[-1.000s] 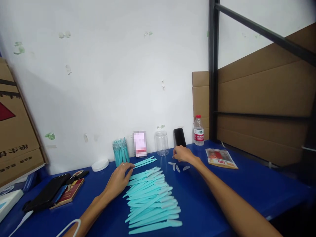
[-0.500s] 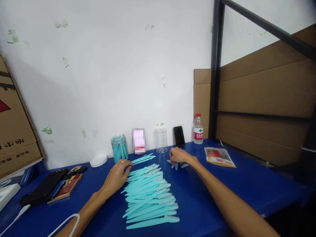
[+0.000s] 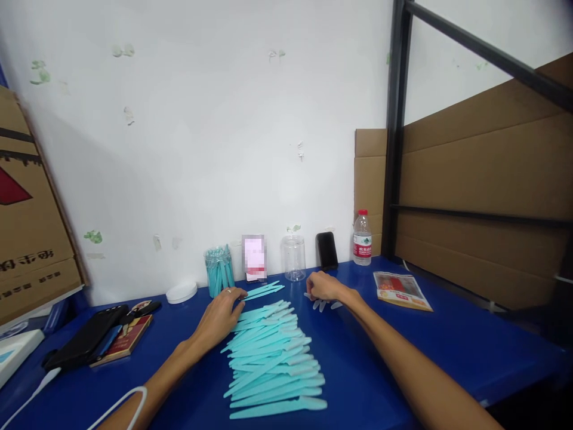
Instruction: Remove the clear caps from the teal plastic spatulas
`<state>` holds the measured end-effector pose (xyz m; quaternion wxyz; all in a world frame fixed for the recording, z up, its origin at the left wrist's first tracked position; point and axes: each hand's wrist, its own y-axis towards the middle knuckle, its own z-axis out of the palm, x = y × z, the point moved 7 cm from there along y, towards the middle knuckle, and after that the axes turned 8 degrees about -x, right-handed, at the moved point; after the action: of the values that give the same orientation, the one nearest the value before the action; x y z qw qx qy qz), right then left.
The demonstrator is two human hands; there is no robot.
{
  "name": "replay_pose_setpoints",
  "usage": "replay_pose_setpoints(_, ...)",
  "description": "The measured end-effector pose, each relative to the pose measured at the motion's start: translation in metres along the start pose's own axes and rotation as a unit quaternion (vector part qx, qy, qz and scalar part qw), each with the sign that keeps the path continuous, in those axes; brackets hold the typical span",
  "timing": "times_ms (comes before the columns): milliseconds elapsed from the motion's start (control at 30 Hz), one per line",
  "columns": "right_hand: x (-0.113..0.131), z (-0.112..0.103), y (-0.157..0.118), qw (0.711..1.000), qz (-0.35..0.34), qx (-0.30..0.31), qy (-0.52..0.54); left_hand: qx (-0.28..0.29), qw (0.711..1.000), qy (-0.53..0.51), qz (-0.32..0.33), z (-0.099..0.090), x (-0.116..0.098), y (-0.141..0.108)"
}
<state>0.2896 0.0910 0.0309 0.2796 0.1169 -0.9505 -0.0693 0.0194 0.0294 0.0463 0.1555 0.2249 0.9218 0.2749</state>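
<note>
Phone (image 3: 255, 255): screen pixelated, unreadable.
Right hand (image 3: 327, 286): fingertips curled out of sight; partly hides clear pieces (image 3: 322, 306). Grip unclear.
Left hand (image 3: 220, 312): hides near ends of upper sticks (image 3: 265, 291).
Carton (image 3: 33, 203): cut by left edge.
Bottle (image 3: 362, 243): small print illegible.

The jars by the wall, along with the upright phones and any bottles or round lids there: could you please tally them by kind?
Jars: 2 (filled jar, empty jar)
Phones: 2 (bright-screened phone, black phone)
Bottles: 1 (red-capped bottle)
Round lids: 1 (white lid)
Total: 6
</note>
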Motion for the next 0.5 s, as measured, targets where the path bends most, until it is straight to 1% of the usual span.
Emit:
replay_pose_setpoints(133, 0.005, -0.002, -0.004, 1.0, -0.006, 0.0, -0.011, 0.025, 0.999, 0.035, 0.025, 0.015, -0.007, 0.023)
replay_pose_setpoints(267, 0.006, -0.002, -0.004, 1.0, -0.012, 0.001, -0.025, 0.048, 0.995, 0.079, 0.044, 0.032, -0.008, 0.042)
replay_pose_setpoints(400, 0.004, 0.001, -0.002, 0.999, -0.014, 0.011, -0.042, 0.065, 0.991, 0.103, 0.062, 0.041, -0.011, 0.048)
replay_pose_setpoints(500, 0.001, 0.003, 0.0, 0.998, -0.01, 0.016, -0.056, 0.059, 0.989, 0.116, 0.065, 0.043, -0.014, 0.046)
